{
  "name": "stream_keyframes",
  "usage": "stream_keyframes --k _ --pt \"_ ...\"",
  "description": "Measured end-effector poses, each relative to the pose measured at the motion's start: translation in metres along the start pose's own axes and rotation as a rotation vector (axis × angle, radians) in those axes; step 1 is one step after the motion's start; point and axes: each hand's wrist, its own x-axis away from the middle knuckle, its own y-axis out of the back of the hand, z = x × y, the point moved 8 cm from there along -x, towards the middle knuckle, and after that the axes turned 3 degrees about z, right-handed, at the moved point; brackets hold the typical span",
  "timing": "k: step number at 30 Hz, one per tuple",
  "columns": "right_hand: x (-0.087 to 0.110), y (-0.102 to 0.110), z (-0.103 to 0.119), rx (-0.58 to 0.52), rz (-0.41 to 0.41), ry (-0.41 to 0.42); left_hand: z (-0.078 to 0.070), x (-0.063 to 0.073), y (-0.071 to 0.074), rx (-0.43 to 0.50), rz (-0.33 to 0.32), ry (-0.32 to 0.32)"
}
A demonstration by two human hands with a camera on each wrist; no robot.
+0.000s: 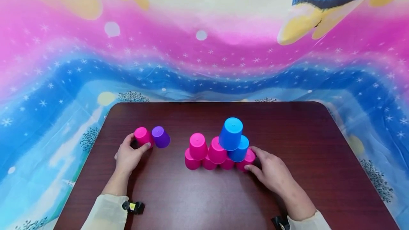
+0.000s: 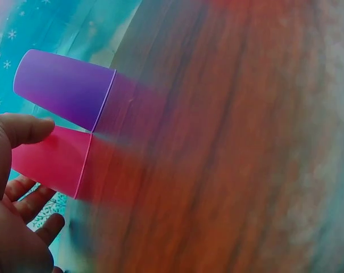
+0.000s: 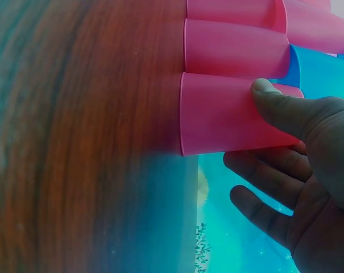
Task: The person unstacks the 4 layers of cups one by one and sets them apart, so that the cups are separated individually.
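My left hand (image 1: pixel 127 156) grips an upside-down pink cup (image 1: pixel 142 136), thumb on one side and fingers round the other. Beside it, rim against rim in the left wrist view, a purple cup (image 2: pixel 65 88) stands upside down. Toward the right, upturned cups form a stack: a row of several pink ones (image 1: pixel 192 162) at the bottom, then two pink cups (image 1: pixel 198 146) and a blue cup (image 1: pixel 239 150), with another blue cup (image 1: pixel 231 132) on top. My right hand (image 1: pixel 271 169) holds the rightmost bottom pink cup (image 3: pixel 228 114) between thumb and fingers.
Everything stands on a dark brown wooden table (image 1: pixel 191 201) with rounded far corners. A colourful printed cloth (image 1: pixel 179 59) with snowflakes hangs behind it and along both sides. A dark strap with a small device (image 1: pixel 133 207) sits at the left cuff.
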Motion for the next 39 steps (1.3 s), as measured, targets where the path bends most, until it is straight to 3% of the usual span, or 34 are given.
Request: stream_keyframes --k 5,15,23,31,39 --pt "-0.001 0.0 0.001 0.004 0.006 0.0 -0.008 0.003 0.007 0.052 -0.036 -0.015" --pt "0.002 -0.002 0.001 0.0 0.016 -0.013 -0.04 0.014 0.027 0.086 -0.093 -0.065" --pt "0.001 -0.001 0.001 0.003 0.009 -0.011 -0.088 0.027 0.039 0.147 -0.169 -0.235" --pt "0.001 0.0 0.001 0.002 0.0 -0.007 -0.131 0.044 0.032 0.182 -0.105 -0.356" --pt "0.001 0.0 0.001 0.003 0.006 -0.007 -0.172 0.054 0.018 0.215 -0.019 -0.525"
